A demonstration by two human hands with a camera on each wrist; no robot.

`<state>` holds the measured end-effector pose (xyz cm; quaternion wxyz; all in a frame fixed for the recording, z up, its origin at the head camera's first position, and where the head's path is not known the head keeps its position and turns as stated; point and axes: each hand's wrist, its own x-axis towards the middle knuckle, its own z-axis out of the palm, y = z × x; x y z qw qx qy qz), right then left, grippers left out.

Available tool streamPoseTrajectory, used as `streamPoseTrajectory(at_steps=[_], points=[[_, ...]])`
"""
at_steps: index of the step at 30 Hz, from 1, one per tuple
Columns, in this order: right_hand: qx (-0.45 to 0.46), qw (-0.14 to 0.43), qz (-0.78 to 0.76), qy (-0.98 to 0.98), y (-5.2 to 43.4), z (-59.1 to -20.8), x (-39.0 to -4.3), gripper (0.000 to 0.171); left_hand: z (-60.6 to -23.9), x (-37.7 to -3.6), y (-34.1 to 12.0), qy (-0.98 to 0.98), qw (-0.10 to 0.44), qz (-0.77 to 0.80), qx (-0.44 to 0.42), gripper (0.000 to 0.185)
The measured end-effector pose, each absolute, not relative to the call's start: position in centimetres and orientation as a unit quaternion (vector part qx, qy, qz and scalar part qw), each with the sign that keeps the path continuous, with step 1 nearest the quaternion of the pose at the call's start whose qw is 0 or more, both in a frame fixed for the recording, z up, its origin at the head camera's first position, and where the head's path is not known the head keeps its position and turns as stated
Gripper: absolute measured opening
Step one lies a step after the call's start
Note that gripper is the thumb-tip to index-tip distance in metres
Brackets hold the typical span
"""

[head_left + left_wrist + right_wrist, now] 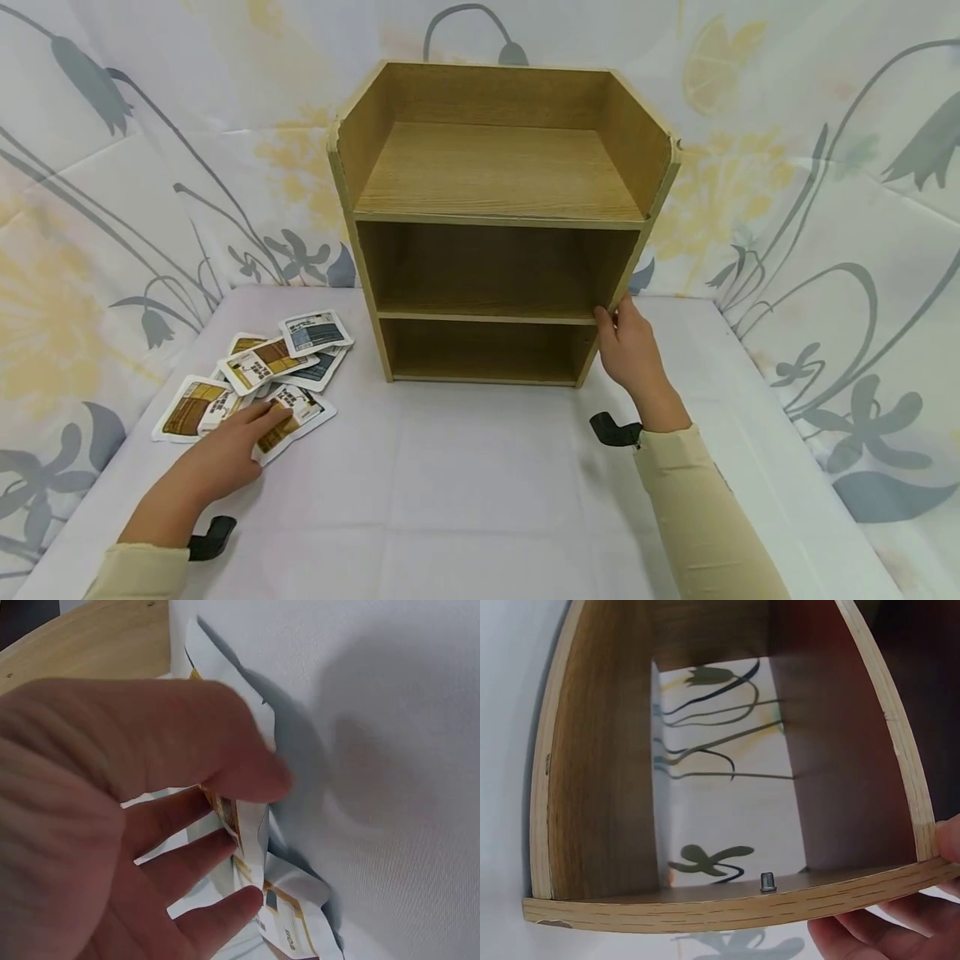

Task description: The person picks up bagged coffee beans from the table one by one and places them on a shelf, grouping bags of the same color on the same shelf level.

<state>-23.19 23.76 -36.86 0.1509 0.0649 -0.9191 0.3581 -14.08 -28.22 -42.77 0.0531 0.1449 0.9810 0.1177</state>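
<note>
1. Two hands work: the left hand [225, 450] pinches the nearest packet [288, 423] of the packets [258, 367] lying left of the shelf unit [498, 225].
2. The right hand [628, 346] grips the unit's right front edge, steadying it.
3. The step looks like picking up a packet; next it calls for a clean lift.
4. The packet print is too small to read.

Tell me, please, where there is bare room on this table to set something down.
Bare cloth lies between the left hand and right hand, before the wooden shelf unit. Its three compartments stand empty. Crowded: the packets at left.
</note>
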Motion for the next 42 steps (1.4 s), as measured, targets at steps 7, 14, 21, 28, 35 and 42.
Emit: streamPoseTrajectory(at_steps=[7, 14, 21, 28, 35, 42], points=[[0.061, 0.156, 0.361, -0.918, 23.8, -37.1, -23.4, 0.043, -43.2, -14.0, -28.5, 0.981, 0.048, 0.112, 0.153, 0.074], [0.059, 0.155, 0.36, -0.918, 23.7, -37.2, -23.4, 0.045, -43.2, -14.1, -28.3, 0.981, 0.014, 0.09, 0.172, 0.057], [0.057, 0.161, 0.357, -0.918, 23.6, -37.2, -23.4, 0.043, -42.5, -14.0, -27.4, 0.977, -0.045, 0.085, 0.19, 0.041], [0.055, 0.162, 0.359, -0.918, 23.6, -37.2, -23.3, 0.044, -41.9, -14.1, -26.6, 0.963, -0.132, 0.081, 0.222, 0.034], [0.059, 0.166, 0.361, -0.916, 23.7, -37.5, -23.5, 0.044, -40.8, -13.9, -25.8, 0.965, -0.13, 0.084, 0.21, 0.028], [0.064, 0.169, 0.358, -0.916, 23.7, -37.5, -23.4, 0.045, -39.8, -13.8, -25.2, 0.968, -0.134, 0.064, 0.201, 0.03]])
